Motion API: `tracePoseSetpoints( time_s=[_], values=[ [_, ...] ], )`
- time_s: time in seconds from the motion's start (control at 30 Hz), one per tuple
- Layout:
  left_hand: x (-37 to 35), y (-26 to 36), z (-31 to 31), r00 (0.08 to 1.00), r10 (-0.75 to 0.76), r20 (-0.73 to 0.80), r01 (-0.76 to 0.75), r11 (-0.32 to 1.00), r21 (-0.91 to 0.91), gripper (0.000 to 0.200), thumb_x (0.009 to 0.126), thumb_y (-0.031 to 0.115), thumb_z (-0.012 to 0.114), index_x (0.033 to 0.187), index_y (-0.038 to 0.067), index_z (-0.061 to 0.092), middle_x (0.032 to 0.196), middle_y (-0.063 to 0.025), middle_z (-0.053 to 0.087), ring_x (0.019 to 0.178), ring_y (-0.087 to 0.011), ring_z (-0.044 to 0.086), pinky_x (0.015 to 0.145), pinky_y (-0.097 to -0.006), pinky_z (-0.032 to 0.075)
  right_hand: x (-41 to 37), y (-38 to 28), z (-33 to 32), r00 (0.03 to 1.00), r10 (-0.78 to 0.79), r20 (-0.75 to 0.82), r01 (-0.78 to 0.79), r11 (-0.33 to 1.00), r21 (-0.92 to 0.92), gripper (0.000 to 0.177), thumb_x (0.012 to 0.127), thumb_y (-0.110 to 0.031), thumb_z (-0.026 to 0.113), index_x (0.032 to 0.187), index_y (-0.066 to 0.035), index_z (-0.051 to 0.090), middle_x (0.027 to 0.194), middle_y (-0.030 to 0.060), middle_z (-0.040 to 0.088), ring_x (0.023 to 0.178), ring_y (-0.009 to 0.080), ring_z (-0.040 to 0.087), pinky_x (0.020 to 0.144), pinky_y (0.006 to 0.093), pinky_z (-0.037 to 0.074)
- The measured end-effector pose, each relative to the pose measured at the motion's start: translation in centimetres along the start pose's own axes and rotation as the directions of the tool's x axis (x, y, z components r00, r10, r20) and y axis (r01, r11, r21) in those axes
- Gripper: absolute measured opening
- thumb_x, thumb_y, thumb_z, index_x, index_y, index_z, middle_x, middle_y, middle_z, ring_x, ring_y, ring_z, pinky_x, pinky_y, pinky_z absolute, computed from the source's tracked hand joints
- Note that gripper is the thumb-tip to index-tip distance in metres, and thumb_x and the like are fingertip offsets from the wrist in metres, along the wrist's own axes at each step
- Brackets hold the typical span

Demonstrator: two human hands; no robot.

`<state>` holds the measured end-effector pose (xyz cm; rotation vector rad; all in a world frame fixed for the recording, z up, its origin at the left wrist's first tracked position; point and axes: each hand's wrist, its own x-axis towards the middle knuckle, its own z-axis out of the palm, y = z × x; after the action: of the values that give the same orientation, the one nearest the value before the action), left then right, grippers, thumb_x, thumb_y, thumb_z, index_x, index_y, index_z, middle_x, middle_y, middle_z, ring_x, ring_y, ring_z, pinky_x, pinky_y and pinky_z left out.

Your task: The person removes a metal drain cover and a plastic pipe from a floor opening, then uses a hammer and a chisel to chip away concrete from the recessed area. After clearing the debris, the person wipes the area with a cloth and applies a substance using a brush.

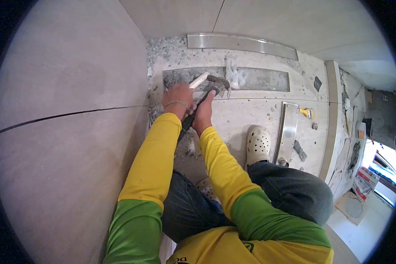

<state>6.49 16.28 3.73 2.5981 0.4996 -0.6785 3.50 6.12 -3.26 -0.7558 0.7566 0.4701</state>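
Observation:
My right hand (203, 113) is wrapped round the black handle of a hammer (218, 82), thumb laid along it near the head. The handle slants down and left between my forearms. My left hand (178, 99) is closed on a pale, narrow strip (199, 80), whose far end reaches the hammer head. Both hands are close together over the left part of a long recessed slot (264, 80) in the tiled floor. A crumpled clear plastic bag (236, 75) lies across the slot, just right of the hammer head.
A long metal drain cover (242, 45) lies along the back wall, and another metal channel piece (287, 132) is beside my right shoe (258, 144). Near it are a yellow-handled brush (306, 113) and a grey rag-like piece (300, 150). Rubble (167, 50) covers the back left corner.

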Motion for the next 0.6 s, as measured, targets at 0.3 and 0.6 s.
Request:
tracePoseSetpoints(
  time_s=[0.3,0.6],
  values=[
    [0.6,-0.4,-1.0,0.996,-0.082,0.031,0.084,0.994,-0.066,0.039,0.095,0.040,0.052,0.114,0.010,0.067,0.119,-0.0162,0.065,0.109,-0.0339,0.063,0.092,-0.0462,0.051,-0.9,-1.8,1.3,0.965,-0.181,-0.192,0.195,0.979,0.055,0.070,0.092,-0.075,0.033,0.078,-0.009,0.054,0.058,0.0034,0.049,0.046,0.0178,0.046,0.044,0.0326,0.039],
    [-0.3,-0.3,-2.8,0.982,-0.186,0.039,0.189,0.977,-0.099,0.040,0.094,0.043,0.054,0.111,0.011,0.070,0.118,-0.0165,0.066,0.110,-0.0339,0.063,0.092,-0.0455,0.050,-1.8,-2.7,2.2,0.996,-0.002,-0.089,-0.020,0.969,-0.245,0.069,0.089,-0.078,0.035,0.075,-0.012,0.048,0.056,0.0026,0.044,0.045,0.0190,0.044,0.044,0.0347,0.039]
  ],
)
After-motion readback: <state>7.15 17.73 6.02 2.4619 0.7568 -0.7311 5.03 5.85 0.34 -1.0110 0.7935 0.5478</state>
